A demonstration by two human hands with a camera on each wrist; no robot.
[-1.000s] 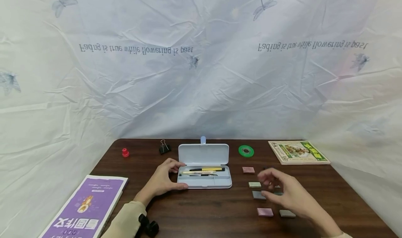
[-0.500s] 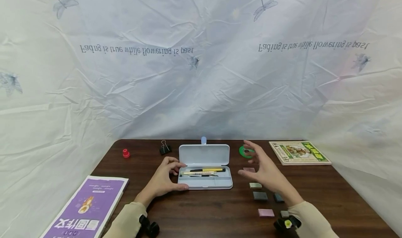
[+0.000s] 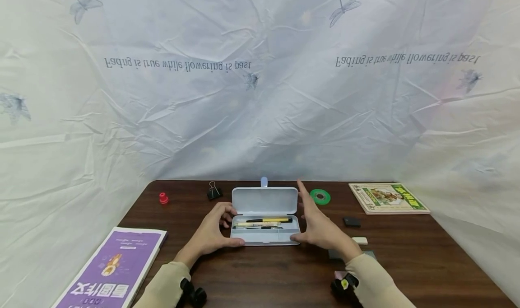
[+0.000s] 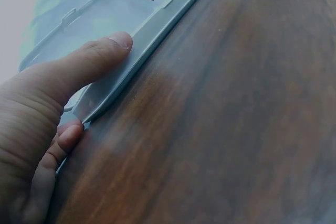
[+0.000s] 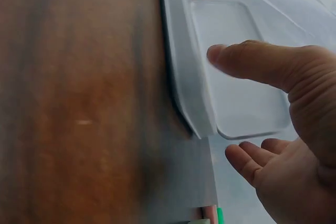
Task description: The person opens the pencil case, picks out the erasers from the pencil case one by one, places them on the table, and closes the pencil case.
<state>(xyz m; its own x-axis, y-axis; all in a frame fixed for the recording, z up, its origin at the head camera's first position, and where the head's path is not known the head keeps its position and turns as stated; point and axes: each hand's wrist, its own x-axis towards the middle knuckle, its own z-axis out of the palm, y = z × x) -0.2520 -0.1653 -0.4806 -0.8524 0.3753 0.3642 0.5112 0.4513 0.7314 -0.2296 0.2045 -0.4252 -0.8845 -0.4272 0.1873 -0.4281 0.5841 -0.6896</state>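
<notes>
A pale blue-white pencil case [image 3: 256, 238] lies on the table with its lid [image 3: 265, 200] raised at the back. A yellow-and-black pen [image 3: 270, 220] and other slim pens rest in its rear compartment. My left hand [image 3: 212, 230] holds the case's left end, the thumb [image 4: 100, 59] on the front wall and the fingers along the side. At the right end is my right hand [image 3: 321, 229], fingers spread. Its thumb [image 5: 247, 61] lies over the front right corner; whether it touches cannot be told. In the right wrist view its other fingers [image 5: 252, 158] appear apart from the case.
A red cap-like piece [image 3: 163, 198] and a binder clip [image 3: 213, 191] sit at the back left. Green tape [image 3: 320, 196] and a booklet [image 3: 387, 198] are back right. Several small blocks, including a dark one [image 3: 351, 221], lie under and beside the right arm. A purple book [image 3: 113, 269] lies left.
My right hand has moved left from above the small blocks, past the green tape, to the right end of the pencil case. My left hand has stayed at the left end.
</notes>
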